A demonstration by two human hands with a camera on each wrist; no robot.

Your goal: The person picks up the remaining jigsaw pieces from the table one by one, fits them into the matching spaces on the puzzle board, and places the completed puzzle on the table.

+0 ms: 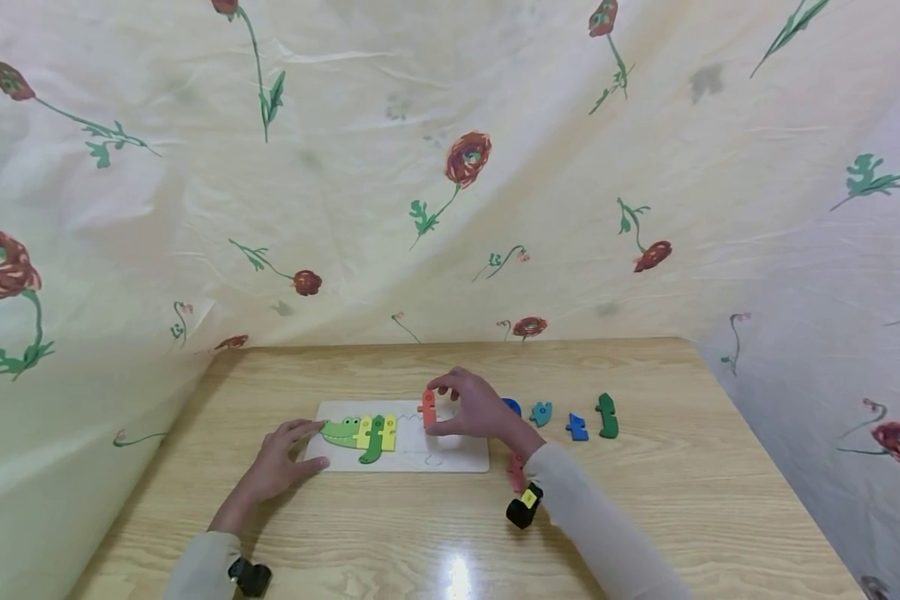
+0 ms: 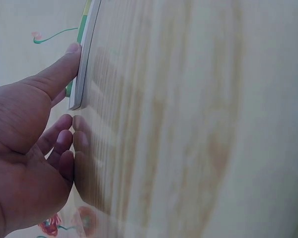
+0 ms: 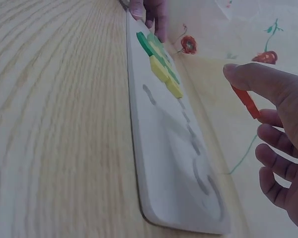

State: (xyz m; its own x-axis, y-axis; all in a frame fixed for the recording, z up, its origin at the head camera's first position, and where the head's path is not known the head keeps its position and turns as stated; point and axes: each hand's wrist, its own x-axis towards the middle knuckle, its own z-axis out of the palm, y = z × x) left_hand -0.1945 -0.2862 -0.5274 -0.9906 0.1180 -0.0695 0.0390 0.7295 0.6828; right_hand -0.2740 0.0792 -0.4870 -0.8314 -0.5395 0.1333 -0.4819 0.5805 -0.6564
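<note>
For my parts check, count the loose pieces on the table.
5 pieces: round blue, teal, angular blue, green, right of the board; pink, beside the right arm, which may hide others.

Left arm (image 1: 228, 515): I can see it reach forward and a bit to the right.
Left hand (image 1: 281, 458): down low, with a big gap between thumb and pointer finger.
Left thumb (image 2: 62, 69): stuck out straight.
Other left fingers (image 2: 64, 141): a little bent, close together.
Right arm (image 1: 607, 525): slants forward and to the left.
Right hand (image 1: 472, 408): up in the air, pinching.
Right thumb (image 3: 256, 79): across from the pointer finger.
Other right fingers (image 3: 275, 161): softly curled.
</note>
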